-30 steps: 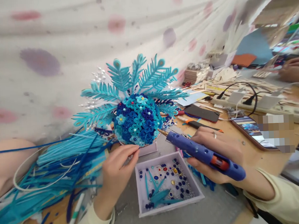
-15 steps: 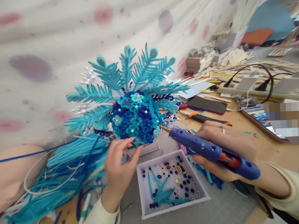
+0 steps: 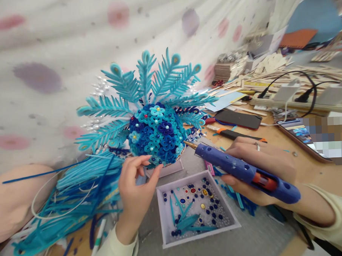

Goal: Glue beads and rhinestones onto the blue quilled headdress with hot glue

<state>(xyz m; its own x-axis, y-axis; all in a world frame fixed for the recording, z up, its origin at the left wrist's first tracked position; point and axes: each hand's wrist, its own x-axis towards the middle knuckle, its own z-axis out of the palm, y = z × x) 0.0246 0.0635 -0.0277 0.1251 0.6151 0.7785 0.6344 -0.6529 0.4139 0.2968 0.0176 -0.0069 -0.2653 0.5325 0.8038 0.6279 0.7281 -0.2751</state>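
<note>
A ball covered in blue and turquoise pipe-cleaner flowers (image 3: 164,134) stands in the middle, dotted with beads and fringed by turquoise pipe-cleaner fronds (image 3: 146,78). At its lower left edge, my left hand (image 3: 138,189) has thumb and fingertips against the flowers, curled around that edge; whether a bead is between them I cannot make out. My right hand (image 3: 260,162) grips a blue pen-shaped hot glue gun (image 3: 229,161), its metal tip beside the ball's right side. Below the ball lies a white box (image 3: 201,238) of beads, gems and turquoise leaf pieces.
Turquoise and blue pipe cleaners (image 3: 85,184) are heaped at the left. To the right lie an orange-and-black cutter (image 3: 239,134), a dark phone (image 3: 238,119), another phone (image 3: 298,132) and a power strip (image 3: 300,101) with cables. Wooden sticks (image 3: 293,73) pile up behind.
Hands, glue gun and flower ball hold nearly the same places. The view has shifted slightly, moving the surroundings a little to the right.
</note>
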